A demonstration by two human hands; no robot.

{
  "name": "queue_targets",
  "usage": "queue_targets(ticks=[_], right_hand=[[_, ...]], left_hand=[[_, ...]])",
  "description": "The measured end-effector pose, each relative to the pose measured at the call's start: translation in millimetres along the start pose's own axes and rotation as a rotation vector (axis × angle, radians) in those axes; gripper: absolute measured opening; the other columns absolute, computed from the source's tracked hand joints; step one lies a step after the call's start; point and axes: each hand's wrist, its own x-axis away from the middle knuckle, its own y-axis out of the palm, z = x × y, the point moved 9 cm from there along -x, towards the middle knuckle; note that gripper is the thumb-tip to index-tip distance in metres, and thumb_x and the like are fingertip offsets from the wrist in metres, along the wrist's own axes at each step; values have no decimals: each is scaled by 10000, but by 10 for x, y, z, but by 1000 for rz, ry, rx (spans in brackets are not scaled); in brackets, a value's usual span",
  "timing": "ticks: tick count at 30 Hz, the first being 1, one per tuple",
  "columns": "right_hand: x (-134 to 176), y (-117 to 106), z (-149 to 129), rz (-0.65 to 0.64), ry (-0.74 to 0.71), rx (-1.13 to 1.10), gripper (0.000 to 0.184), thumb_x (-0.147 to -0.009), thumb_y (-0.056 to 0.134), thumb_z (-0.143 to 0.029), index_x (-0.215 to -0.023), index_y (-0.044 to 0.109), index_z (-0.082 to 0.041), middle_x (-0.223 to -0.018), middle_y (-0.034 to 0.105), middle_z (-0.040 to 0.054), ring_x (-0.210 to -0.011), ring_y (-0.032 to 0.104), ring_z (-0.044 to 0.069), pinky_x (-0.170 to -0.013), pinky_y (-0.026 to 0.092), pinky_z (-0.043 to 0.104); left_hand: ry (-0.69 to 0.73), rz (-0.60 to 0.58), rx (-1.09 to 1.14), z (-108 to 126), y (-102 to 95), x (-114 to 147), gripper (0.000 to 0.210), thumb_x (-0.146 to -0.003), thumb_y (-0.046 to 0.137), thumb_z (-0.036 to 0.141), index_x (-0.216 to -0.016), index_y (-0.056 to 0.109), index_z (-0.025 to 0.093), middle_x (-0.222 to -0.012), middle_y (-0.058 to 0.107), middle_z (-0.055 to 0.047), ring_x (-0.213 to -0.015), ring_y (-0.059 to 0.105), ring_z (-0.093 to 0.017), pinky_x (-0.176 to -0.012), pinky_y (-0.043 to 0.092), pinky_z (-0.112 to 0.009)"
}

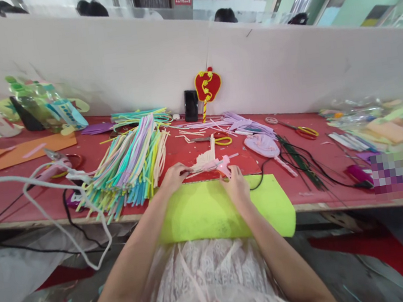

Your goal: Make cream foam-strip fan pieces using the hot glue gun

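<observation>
Pink plastic: one glue gun (223, 164), held in the right hand (236, 182) at the front of the red desk (172, 157). Cream strips (203, 161), set close together, lay just left of the glue gun. The left hand (176, 178) had its fingers drawn narrow at the strips' left end; whether they pinched one could not be told. One lime-green sheet (225, 212) was on the near side of the glue gun. Scissors (223, 144), yellow-handled, lay just beyond it. A large bundle of multicoloured stems (128, 166) was piled to its left. To its right: one lilac oval piece (262, 146) on a stick, then dark green stems (298, 160). Well beyond it, by the white partition (131, 76): one black phone (190, 105), upright, and one red ornament (208, 87) with yellow trim. Plastic bottles (69, 114) stood far to its left.
</observation>
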Motion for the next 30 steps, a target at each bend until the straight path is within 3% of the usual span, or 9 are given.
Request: queue_targets(ticks=[9,16,30], right_hand=[[1,-69,71,54,50,-20,319,-788,577,-326,-1069,519,-186,-1007,647,85,-786,623,216,-568,372,269],[-15,-85,156,37,137,-62,352,-787,565,-400,-1061,518,-185,-1015,647,89,-783,618,221,-595,391,282],[-72,-92,244,75,114,-155,387,-766,563,-463,-1030,531,-182,-998,620,103,-831,593,237,-685,448,318]], left_hand=[[-38,14,-15,94,7,24,203,-816,636,320,-959,711,199,-909,629,-40,-791,607,-149,-763,486,-277],[-17,-2,-73,111,33,6,172,-826,629,307,-943,706,207,-907,612,-36,-812,600,-149,-770,481,-274],[-23,-12,-56,110,30,-4,154,-834,620,287,-923,712,201,-904,626,-41,-814,606,-154,-777,477,-278]])
